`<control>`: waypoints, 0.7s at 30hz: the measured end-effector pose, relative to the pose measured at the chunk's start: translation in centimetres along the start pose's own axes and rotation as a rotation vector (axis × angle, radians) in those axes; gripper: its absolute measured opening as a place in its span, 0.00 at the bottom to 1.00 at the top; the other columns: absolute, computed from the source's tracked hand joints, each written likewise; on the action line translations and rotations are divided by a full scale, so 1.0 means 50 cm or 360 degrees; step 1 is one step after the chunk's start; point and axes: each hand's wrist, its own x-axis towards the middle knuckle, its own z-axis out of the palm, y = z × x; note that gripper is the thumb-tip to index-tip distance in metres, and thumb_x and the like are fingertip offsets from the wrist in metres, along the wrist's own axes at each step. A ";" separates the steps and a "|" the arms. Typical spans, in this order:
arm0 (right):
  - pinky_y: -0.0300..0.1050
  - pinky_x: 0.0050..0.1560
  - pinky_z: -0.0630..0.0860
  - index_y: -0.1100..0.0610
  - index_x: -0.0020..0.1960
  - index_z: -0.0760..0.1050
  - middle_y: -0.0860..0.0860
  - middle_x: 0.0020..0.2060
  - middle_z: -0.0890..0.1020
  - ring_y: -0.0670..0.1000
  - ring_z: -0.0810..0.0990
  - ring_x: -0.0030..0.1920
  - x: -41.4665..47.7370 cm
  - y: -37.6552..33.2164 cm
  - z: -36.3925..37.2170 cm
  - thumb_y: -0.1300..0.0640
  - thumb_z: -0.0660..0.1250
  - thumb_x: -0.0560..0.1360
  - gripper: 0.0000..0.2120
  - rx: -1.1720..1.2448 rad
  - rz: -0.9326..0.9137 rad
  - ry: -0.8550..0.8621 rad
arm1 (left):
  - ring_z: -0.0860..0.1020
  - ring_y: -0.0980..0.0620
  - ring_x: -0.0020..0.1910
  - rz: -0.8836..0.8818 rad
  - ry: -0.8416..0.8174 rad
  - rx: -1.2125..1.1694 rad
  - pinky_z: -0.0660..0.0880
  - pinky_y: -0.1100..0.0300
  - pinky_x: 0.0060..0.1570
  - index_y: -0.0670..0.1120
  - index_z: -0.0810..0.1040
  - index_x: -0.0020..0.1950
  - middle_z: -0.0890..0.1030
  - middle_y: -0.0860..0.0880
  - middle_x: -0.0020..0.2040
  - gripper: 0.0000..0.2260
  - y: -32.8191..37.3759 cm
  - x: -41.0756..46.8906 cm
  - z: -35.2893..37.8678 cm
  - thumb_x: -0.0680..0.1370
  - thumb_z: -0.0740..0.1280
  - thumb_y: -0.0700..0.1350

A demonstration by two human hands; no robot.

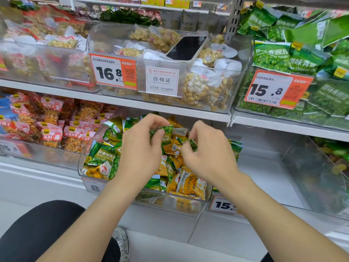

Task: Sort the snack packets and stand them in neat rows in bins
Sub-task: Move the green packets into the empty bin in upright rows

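**A:** Head view, where are your hands?

**B:** Both are over the clear bin (83,157) on the lower shelf. My left hand (143,148) pinches a green packet (167,129) between thumb and fingertips, near its top edge.

**A:** And the right?

**B:** My right hand (207,154) has its fingers curled in, pinching a second green packet (193,145). It sits just beside the first, slightly lower. Can't tell if the two touch.

**A:** The rest of the stock?

**B:** Green and yellow packets (190,186) lie jumbled in the bin under my hands, flat or tilted. Green is mostly by the left wall, yellow mostly front and right.

**A:** Anything else nearby?

**B:** A phone (187,48) lies screen up on the packets in the upper bin (239,87), one shelf above. That bin has a 16.8 price tag (113,71) on its front.
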 end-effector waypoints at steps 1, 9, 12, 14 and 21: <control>0.49 0.35 0.72 0.51 0.46 0.70 0.46 0.33 0.77 0.47 0.76 0.36 -0.006 0.002 -0.009 0.52 0.66 0.79 0.06 0.0220 0.0062 0.0001 | 0.78 0.68 0.54 0.0019 0.0005 -0.0056 0.68 0.77 0.50 0.53 0.83 0.56 0.82 0.64 0.48 0.10 0.004 0.001 0.000 0.82 0.69 0.38; 0.45 0.27 0.78 0.54 0.55 0.77 0.49 0.45 0.85 0.52 0.82 0.30 -0.030 0.037 -0.052 0.53 0.68 0.84 0.04 0.1386 0.0293 -0.0023 | 0.81 0.62 0.38 -0.0284 -0.0070 -0.0461 0.78 0.58 0.42 0.56 0.84 0.58 0.87 0.60 0.49 0.08 0.025 -0.009 0.024 0.80 0.74 0.45; 0.40 0.28 0.75 0.58 0.56 0.80 0.49 0.44 0.87 0.53 0.82 0.29 -0.037 0.054 -0.065 0.56 0.70 0.82 0.05 0.1472 0.0321 -0.0138 | 0.86 0.44 0.42 -0.0555 -0.0221 -0.0783 0.83 0.46 0.43 0.53 0.85 0.57 0.88 0.56 0.50 0.07 0.044 -0.012 0.032 0.80 0.74 0.44; 0.44 0.29 0.75 0.58 0.56 0.80 0.48 0.45 0.87 0.53 0.83 0.29 -0.042 0.068 -0.069 0.57 0.71 0.81 0.06 0.1468 0.0360 -0.0145 | 0.87 0.48 0.49 -0.0693 -0.0336 -0.0996 0.81 0.51 0.46 0.50 0.85 0.58 0.89 0.51 0.51 0.08 0.053 -0.012 0.037 0.81 0.72 0.41; 0.50 0.32 0.78 0.59 0.61 0.74 0.60 0.44 0.84 0.63 0.84 0.33 -0.048 0.096 -0.086 0.64 0.66 0.84 0.06 0.1959 0.0739 -0.0056 | 0.87 0.46 0.52 -0.0900 -0.0412 -0.1207 0.84 0.43 0.56 0.46 0.83 0.63 0.88 0.45 0.53 0.14 0.069 -0.014 0.065 0.82 0.66 0.32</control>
